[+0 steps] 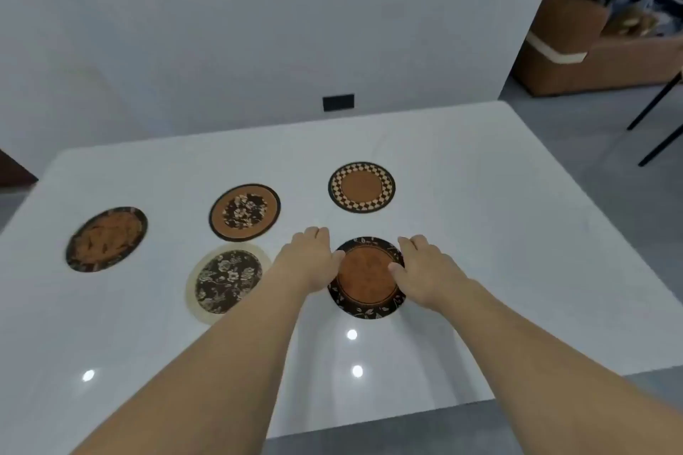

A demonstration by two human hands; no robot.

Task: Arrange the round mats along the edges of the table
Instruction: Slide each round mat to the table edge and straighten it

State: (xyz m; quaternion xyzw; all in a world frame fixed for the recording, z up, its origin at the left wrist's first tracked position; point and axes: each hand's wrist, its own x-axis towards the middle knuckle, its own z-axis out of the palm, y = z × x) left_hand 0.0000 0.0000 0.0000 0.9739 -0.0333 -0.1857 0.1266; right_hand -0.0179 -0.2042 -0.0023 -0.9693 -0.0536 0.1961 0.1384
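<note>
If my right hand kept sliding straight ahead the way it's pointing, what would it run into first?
Probably nothing. The right hand points up-left; the checkered mat lies left of that line, with bare table ahead, though depth is unclear.

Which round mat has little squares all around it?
The checkered mat, farthest back on the right. Its rim is a ring of dark and pale checks around a plain brown middle; the other four mats have flowers or leaves instead.
</note>
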